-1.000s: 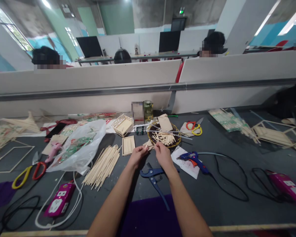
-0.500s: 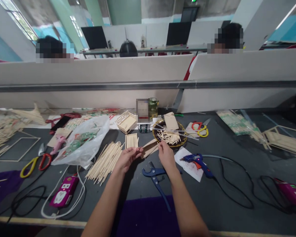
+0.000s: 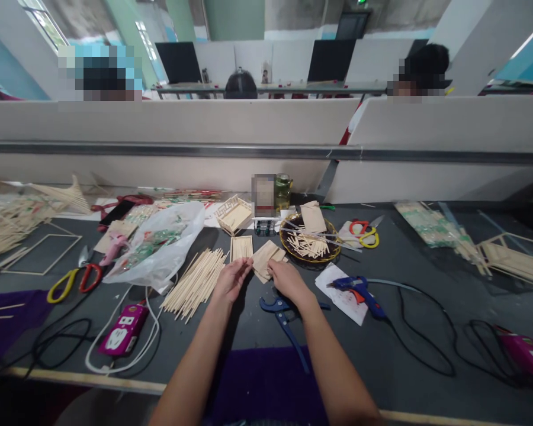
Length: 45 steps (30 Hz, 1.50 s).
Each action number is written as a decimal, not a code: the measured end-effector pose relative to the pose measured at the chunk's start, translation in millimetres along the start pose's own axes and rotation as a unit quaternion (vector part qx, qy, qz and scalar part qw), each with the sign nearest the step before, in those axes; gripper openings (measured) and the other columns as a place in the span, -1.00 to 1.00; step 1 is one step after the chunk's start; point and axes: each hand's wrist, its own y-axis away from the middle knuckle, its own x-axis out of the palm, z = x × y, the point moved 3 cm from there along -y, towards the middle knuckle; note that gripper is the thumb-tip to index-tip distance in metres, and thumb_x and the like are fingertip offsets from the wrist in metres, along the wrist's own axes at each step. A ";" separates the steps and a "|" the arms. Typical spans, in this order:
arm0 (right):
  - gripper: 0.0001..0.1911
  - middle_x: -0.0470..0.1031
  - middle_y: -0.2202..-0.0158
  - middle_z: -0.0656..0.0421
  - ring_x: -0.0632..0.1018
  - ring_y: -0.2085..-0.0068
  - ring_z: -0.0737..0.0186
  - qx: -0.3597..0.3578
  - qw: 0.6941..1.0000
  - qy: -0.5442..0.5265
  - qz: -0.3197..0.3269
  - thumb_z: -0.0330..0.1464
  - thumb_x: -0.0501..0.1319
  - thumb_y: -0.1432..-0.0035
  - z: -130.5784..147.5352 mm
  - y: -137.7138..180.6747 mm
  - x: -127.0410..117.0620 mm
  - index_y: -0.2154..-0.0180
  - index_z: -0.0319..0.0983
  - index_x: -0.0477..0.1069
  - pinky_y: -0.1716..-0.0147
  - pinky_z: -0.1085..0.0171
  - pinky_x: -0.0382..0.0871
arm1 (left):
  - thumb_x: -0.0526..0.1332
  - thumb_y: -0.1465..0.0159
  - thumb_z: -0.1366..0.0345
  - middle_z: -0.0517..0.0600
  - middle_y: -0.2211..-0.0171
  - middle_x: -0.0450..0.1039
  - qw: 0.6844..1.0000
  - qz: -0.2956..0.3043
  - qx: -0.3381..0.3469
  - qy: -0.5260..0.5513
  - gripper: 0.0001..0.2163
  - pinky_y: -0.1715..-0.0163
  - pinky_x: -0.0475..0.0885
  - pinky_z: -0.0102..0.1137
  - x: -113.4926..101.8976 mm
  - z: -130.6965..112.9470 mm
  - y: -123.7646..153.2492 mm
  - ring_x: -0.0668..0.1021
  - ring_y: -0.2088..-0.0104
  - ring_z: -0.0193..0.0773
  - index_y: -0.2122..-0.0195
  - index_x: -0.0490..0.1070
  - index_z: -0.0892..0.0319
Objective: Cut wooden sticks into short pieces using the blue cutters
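Observation:
My left hand (image 3: 231, 279) and my right hand (image 3: 285, 278) meet at the middle of the grey table. Between them lies a small flat panel of glued wooden sticks (image 3: 265, 258). My right hand's fingers are curled onto its near edge. My left hand's fingers are bent toward its left side, and I cannot see whether they grip anything. A second stick panel (image 3: 241, 247) lies just behind my left hand. Blue cutting pliers (image 3: 284, 322) lie under my right wrist. A loose pile of long wooden sticks (image 3: 196, 281) is left of my left hand.
A woven basket of short sticks (image 3: 310, 244) sits behind my right hand, a blue glue gun (image 3: 357, 290) on white paper to the right. Scissors (image 3: 73, 279), a plastic bag (image 3: 160, 248), pink power strips (image 3: 123, 331) and black cables (image 3: 426, 331) lie around. People sit beyond the partition (image 3: 266, 127).
The stick panel has tipped from edge-on between my hands to lying flat. My right hand has dropped lower and left onto it. The view has shifted slightly.

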 end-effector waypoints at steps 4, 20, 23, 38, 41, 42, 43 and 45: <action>-0.85 0.53 0.25 0.08 0.49 0.23 0.21 0.010 1.000 0.008 0.004 -0.45 0.02 -0.26 -4.2 2.3 -2.5 0.21 -0.22 0.35 0.33 0.34 0.11 | 0.34 -0.07 0.46 0.13 0.39 0.57 1.000 0.013 0.000 -0.005 -0.96 0.21 0.53 -0.42 3.2 8.2 1.2 0.61 0.31 -0.24 0.47 0.50 0.32; -0.82 0.48 0.32 0.11 0.47 0.27 0.22 0.044 0.993 -0.036 -0.105 -0.47 -0.02 -0.25 -16.2 10.3 -5.2 0.28 -0.22 0.33 0.31 0.34 0.16 | 0.43 0.06 0.38 0.05 0.52 0.53 0.999 0.019 0.004 -0.041 -0.83 0.30 0.47 -0.39 38.6 14.3 -44.5 0.56 0.47 -0.32 0.52 0.47 0.31; -0.81 0.46 0.15 0.01 0.45 0.14 0.17 0.055 0.975 -0.061 -0.208 -0.46 -0.04 -0.24 -22.9 9.9 -13.7 0.27 -0.23 0.33 0.19 0.29 0.22 | 0.44 0.08 0.36 0.04 0.51 0.52 0.999 0.025 0.011 -0.033 -0.82 0.30 0.48 -0.40 33.9 16.4 -42.9 0.56 0.46 -0.33 0.52 0.47 0.30; -0.82 0.47 0.43 0.12 0.45 0.37 0.19 0.122 0.947 -0.156 -0.254 -0.33 0.00 -0.15 -49.2 0.9 -47.4 0.39 -0.20 0.33 0.32 0.29 0.24 | 0.43 0.12 0.40 0.00 0.56 0.49 1.000 0.015 -0.010 -0.015 -0.83 0.32 0.44 -0.46 43.2 28.3 -41.8 0.52 0.51 -0.39 0.55 0.47 0.31; -0.81 0.46 0.46 0.14 0.44 0.38 0.19 0.110 0.948 -0.161 -0.251 -0.32 0.00 -0.15 -50.0 1.1 -44.1 0.42 -0.19 0.32 0.34 0.30 0.24 | 0.42 0.10 0.42 0.00 0.56 0.49 1.000 0.016 -0.015 -0.015 -0.85 0.32 0.44 -0.46 49.7 30.8 -45.4 0.52 0.52 -0.39 0.55 0.47 0.31; -0.81 0.45 0.46 0.14 0.44 0.39 0.19 0.106 0.951 -0.157 -0.243 -0.32 -0.01 -0.15 -49.8 1.7 -40.8 0.43 -0.19 0.31 0.34 0.30 0.24 | 0.42 0.10 0.43 0.00 0.57 0.49 1.000 0.016 -0.016 -0.016 -0.85 0.32 0.43 -0.46 52.0 31.4 -46.8 0.52 0.52 -0.40 0.56 0.46 0.30; -0.81 0.45 0.46 0.14 0.45 0.39 0.19 0.102 0.955 -0.151 -0.234 -0.33 -0.01 -0.15 -49.5 2.5 -36.7 0.43 -0.19 0.31 0.34 0.30 0.24 | 0.42 0.10 0.43 -0.01 0.57 0.48 1.000 0.017 -0.016 -0.016 -0.85 0.33 0.43 -0.46 54.2 31.7 -48.1 0.52 0.52 -0.40 0.56 0.46 0.30; -0.82 0.45 0.45 0.13 0.45 0.38 0.18 0.097 0.962 -0.134 -0.216 -0.36 -0.02 -0.15 -48.6 4.8 -28.0 0.41 -0.19 0.32 0.34 0.29 0.24 | 0.43 0.10 0.43 -0.01 0.57 0.47 1.000 0.019 -0.014 -0.019 -0.85 0.33 0.43 -0.46 57.7 31.6 -50.0 0.52 0.53 -0.41 0.56 0.46 0.30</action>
